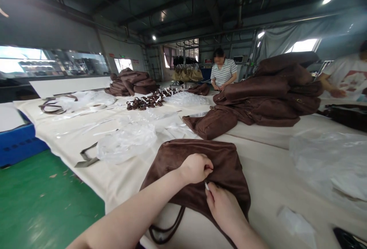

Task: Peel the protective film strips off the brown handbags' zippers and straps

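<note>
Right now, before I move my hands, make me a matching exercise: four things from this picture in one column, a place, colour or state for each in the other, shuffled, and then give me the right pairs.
Things
1. Left hand
2. Nearest bag
3. Floor
4. Blue container

Places, colours, states
A. Green
B. Beside the table, at the picture's left edge
C. Dark brown
D. Fingers curled, over the nearest bag

Right pairs: 1-D, 2-C, 3-A, 4-B
</note>
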The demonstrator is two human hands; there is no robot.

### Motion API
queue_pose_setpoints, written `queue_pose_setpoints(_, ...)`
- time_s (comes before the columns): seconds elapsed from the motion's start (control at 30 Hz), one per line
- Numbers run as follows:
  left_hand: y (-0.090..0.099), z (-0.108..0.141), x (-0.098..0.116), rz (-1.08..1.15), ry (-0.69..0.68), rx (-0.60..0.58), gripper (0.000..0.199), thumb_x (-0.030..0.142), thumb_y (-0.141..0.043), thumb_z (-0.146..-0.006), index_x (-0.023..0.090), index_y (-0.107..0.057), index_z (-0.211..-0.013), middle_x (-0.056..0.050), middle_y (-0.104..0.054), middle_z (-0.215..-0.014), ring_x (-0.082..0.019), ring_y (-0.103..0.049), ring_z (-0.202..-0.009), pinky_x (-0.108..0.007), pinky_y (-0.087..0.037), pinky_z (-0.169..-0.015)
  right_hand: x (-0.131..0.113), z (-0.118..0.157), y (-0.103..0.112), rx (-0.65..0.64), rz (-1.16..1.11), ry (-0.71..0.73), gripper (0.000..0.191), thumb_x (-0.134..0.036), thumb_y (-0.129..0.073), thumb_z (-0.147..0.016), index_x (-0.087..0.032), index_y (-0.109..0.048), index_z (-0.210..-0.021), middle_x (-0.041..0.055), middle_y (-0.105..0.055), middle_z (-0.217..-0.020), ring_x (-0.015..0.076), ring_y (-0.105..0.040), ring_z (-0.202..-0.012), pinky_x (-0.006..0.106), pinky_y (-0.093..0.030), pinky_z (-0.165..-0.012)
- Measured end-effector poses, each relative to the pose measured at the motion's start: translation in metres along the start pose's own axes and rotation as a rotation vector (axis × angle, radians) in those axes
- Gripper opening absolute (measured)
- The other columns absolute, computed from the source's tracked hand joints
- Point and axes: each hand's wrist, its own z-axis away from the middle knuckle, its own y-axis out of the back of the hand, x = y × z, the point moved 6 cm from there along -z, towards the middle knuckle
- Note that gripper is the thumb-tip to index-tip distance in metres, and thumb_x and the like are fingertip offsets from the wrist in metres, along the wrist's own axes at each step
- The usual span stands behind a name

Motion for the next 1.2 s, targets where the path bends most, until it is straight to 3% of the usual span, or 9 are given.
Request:
queue_pose_setpoints(0.1,-0.002,-0.009,0.003,-0.069,-0.026,-0.124,0.020,0.032,-0.070,-0.068,0.022,-0.069,-0.085,0.000,-0.065,-0.080,-0.016,-0.060,-0.072,-0.024,-0.046,-0.065,0.008,-0.002,0.001,-0.005,-0.074,-0.015,0.024,-0.019,-0.037,-0.092,-0.021,-0.060,-0.087,0.0034,-0.070,-0.080,0.0175,-0.066,-0.073,0.026,-0.036,-0.058)
queue_pose_setpoints(0.23,-0.009,-0.015,0.016,-0.285,-0.085,-0.219,0.036,0.039,-0.075,-0.062,0.018,-0.065,-0.089,-0.005,-0.064,-0.084,-0.022,-0.061,-0.075,-0.030,-0.048,-0.065,0.030,0.000,0.004,-0.041,-0.058,-0.151,0.018,-0.021,-0.047,-0.087,-0.022,-0.063,-0.080,0.0040,-0.071,-0.075,0.0188,-0.066,-0.070,0.026,-0.034,-0.055)
queue_pose_setpoints(0.4,-0.034,-0.008,0.037,-0.632,-0.233,-0.235,0.012,0.015,-0.054,-0.078,0.010,-0.060,-0.087,-0.012,-0.061,-0.083,-0.025,-0.061,-0.072,-0.034,-0.049,-0.058,0.049,-0.003,0.008,0.003,-0.010,-0.226,0.021,-0.026,-0.048,-0.089,-0.022,-0.065,-0.078,0.0053,-0.071,-0.076,0.0197,-0.067,-0.071,0.027,-0.035,-0.056)
queue_pose_setpoints(0.5,-0.044,-0.001,0.041,-0.693,-0.264,-0.225,0.015,0.010,-0.045,-0.082,0.010,-0.059,-0.087,-0.014,-0.060,-0.083,-0.024,-0.060,-0.069,-0.032,-0.047,-0.050,0.053,-0.007,0.010,0.036,-0.009,-0.230,0.022,-0.026,-0.046,-0.090,-0.022,-0.065,-0.080,0.0055,-0.071,-0.080,0.0195,-0.067,-0.073,0.026,-0.037,-0.058)
queue_pose_setpoints(0.63,-0.042,0.004,0.037,-0.607,-0.302,-0.186,0.012,0.018,-0.049,-0.082,0.012,-0.059,-0.085,-0.011,-0.061,-0.084,-0.023,-0.060,-0.073,-0.035,-0.049,-0.060,0.054,-0.012,0.010,0.073,0.011,-0.261,0.025,-0.030,-0.044,-0.092,-0.020,-0.064,-0.081,0.0072,-0.071,-0.079,0.0213,-0.067,-0.074,0.028,-0.038,-0.059)
queue_pose_setpoints(0.73,-0.036,0.004,0.029,-0.453,-0.217,-0.155,0.011,0.024,-0.055,-0.077,0.015,-0.060,-0.081,-0.006,-0.061,-0.084,-0.021,-0.059,-0.076,-0.032,-0.049,-0.069,0.056,-0.016,0.007,0.055,0.012,-0.291,0.027,-0.033,-0.045,-0.091,-0.019,-0.064,-0.079,0.0081,-0.071,-0.078,0.0218,-0.067,-0.075,0.028,-0.039,-0.060)
queue_pose_setpoints(1.0,-0.036,0.003,0.012,-0.299,-0.076,-0.154,0.020,0.038,-0.064,-0.076,0.020,-0.059,-0.083,-0.002,-0.060,-0.087,-0.019,-0.059,-0.082,-0.029,-0.046,-0.073,0.053,-0.011,0.008,0.054,0.036,-0.283,0.022,-0.031,-0.046,-0.090,-0.019,-0.061,-0.079,0.0072,-0.070,-0.078,0.0210,-0.067,-0.075,0.027,-0.037,-0.057)
queue_pose_setpoints(1.2,-0.038,0.003,0.006,-0.279,-0.015,-0.084,0.014,0.033,-0.061,-0.078,0.020,-0.057,-0.082,-0.002,-0.059,-0.087,-0.018,-0.057,-0.081,-0.028,-0.045,-0.073,0.037,0.000,0.005,0.052,0.135,-0.235,0.014,-0.021,-0.044,-0.088,-0.019,-0.057,-0.084,0.0076,-0.069,-0.077,0.0205,-0.067,-0.069,0.028,-0.034,-0.051)
